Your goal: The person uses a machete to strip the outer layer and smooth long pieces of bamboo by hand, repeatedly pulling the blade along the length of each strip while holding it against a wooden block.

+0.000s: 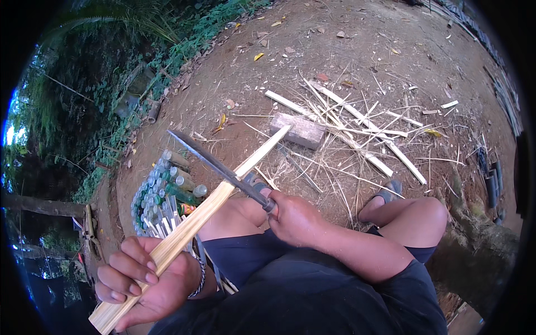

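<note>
My left hand (177,277) is closed around the near end of a long, pale wood strip (192,220), thumb below and fingers curled over it. The strip slants up and away, its narrow far tip resting on a short squared wooden block (306,132) on the ground. In my right hand (298,219) is the handle of a long knife (209,160), mostly hidden by the fist. Its dark blade crosses over the strip near the middle, pointing up and left. Whether the edge bites into the wood I cannot tell.
Several split pale sticks (385,144) and thin shavings litter the dirt beyond my feet. A cluster of clear and green bottles (162,187) stands to the left. Leafy plants (184,42) border the far left. Dark pipes (493,184) lie at the right, by a root-like trunk (469,223).
</note>
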### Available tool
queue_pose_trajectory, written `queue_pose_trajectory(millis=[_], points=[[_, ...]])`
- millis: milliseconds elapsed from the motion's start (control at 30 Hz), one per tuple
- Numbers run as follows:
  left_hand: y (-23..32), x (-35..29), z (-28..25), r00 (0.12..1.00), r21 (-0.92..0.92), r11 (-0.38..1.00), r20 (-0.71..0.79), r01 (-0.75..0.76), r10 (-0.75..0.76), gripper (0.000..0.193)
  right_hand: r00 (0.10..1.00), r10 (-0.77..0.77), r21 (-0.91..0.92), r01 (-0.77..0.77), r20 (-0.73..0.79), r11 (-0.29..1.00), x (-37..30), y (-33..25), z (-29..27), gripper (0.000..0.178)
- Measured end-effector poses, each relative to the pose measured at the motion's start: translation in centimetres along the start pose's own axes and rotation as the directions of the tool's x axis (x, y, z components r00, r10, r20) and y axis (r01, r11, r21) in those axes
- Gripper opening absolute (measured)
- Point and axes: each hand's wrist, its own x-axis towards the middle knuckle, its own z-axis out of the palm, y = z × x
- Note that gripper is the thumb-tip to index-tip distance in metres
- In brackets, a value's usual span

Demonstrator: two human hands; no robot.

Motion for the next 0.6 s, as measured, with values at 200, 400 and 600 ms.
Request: queue_pose_trajectory(millis=[200, 400, 600], points=[[0.5, -0.4, 0.5, 0.999, -0.067, 0.997, -0.021, 0.023, -0.024, 0.048, 0.979, -0.195, 0.008, 0.195, 0.065, 0.981, -1.9, -3.3, -0.6, 0.02], [-0.1, 1.0, 0.2, 0.998, -0.017, 0.999, -0.044, 0.046, -0.047, 0.049, 0.984, 0.168, -0.113, -0.16, 0.067, 0.981, -0.4, -0.2, -1.1, 0.02], [0.6, 0.8, 0.5, 0.999, 0.041, 0.999, -0.049, -0.01, 0.012, 0.047, 0.994, 0.09, -0.018, -0.089, 0.066, 0.996, -1.3, -1.1, -1.2, 0.025]])
